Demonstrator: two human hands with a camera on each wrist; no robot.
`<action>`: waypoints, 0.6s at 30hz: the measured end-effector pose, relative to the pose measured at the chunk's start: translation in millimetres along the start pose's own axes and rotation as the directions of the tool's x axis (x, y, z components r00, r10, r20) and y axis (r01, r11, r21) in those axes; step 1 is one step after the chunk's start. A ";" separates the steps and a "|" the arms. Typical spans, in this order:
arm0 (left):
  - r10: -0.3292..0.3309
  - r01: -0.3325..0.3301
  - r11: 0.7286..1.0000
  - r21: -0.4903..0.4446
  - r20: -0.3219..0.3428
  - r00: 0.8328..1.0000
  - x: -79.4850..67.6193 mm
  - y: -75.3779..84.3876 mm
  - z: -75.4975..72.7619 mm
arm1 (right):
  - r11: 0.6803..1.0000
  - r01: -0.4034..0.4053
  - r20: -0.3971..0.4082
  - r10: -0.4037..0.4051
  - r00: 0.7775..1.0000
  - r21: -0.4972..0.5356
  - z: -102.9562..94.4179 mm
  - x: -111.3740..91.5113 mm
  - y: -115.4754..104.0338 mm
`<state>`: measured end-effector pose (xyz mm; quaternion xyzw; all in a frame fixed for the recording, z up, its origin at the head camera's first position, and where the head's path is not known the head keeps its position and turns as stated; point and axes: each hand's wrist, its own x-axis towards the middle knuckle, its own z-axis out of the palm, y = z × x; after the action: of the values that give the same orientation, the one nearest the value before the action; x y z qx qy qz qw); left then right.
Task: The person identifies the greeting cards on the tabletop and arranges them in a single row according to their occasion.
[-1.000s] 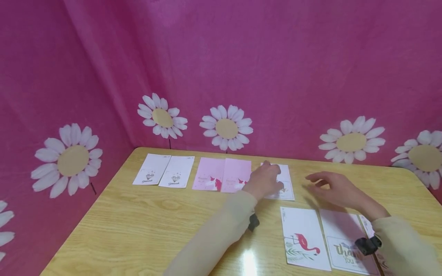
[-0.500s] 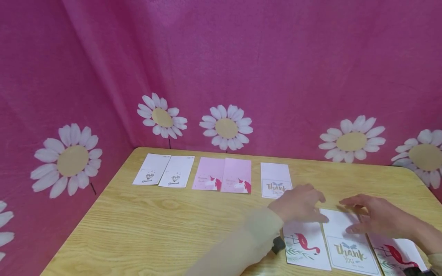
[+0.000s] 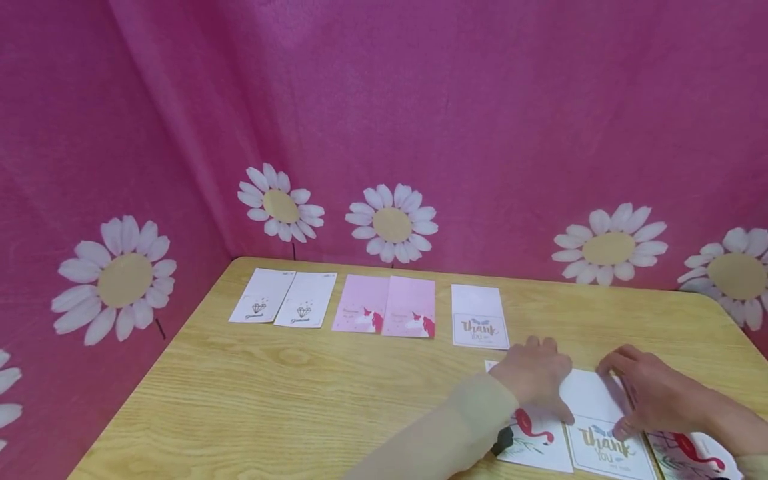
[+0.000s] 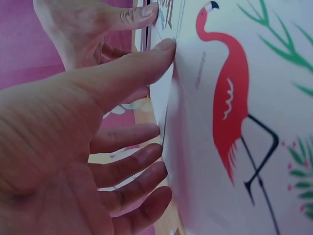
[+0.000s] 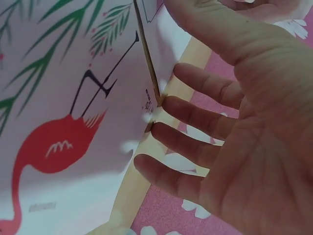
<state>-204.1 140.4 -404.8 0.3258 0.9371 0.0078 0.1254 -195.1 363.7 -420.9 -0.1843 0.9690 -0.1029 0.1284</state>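
My left hand (image 3: pixel 535 375) lies over the top of a flamingo card (image 3: pixel 531 437) in the near row. Its thumb tip sits at the seam with the thank-you card (image 3: pixel 585 395) beside it, and its fingertips meet the card edges in the left wrist view. My right hand (image 3: pixel 657 390) is at the other side of that thank-you card, thumb on its face. In the right wrist view, the right hand's fingers (image 5: pixel 195 142) reach the top edges of the cards, next to a second flamingo card (image 5: pixel 63 142). Both hands have fairly straight, spread fingers.
Along the back of the wooden table (image 3: pixel 252 393) lie a diamond card (image 3: pixel 263 293) and its match, two pink unicorn cards (image 3: pixel 410 303), and another thank-you card (image 3: pixel 479 310). A magenta daisy-print cloth (image 3: pixel 480 133) hangs behind the table.
My left hand has left the back thank-you card and come right and nearer, to the near row. My right hand has moved nearer and to the right, onto the near thank-you card.
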 end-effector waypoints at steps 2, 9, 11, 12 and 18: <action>-0.007 0.007 1.000 -0.004 -0.006 1.000 1.3 0.6 0.7 | 1.000 -0.016 0.011 0.016 1.000 -0.004 -0.2 0.9 -1.5; -0.040 0.040 0.999 0.015 -0.025 0.999 4.5 0.9 1.3 | 0.999 -0.039 0.035 0.039 0.999 -0.002 -0.8 4.5 -3.7; -0.052 0.053 0.998 0.026 -0.021 0.998 5.6 0.8 1.0 | 0.999 -0.046 0.040 0.046 0.998 -0.004 -0.7 5.4 -4.1; -0.058 0.058 0.998 0.028 -0.019 0.998 6.1 0.7 0.8 | 0.999 -0.048 0.041 0.048 0.998 -0.005 -0.7 5.8 -4.3; -0.073 0.074 0.997 0.017 -0.018 0.997 9.3 0.4 0.6 | 0.999 -0.051 0.049 0.052 0.997 -0.005 -1.4 5.8 -3.3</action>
<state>-210.8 146.4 -407.5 0.2921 0.9495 -0.0020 0.1146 -199.6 358.7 -420.0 -0.1620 0.9702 -0.0930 0.1542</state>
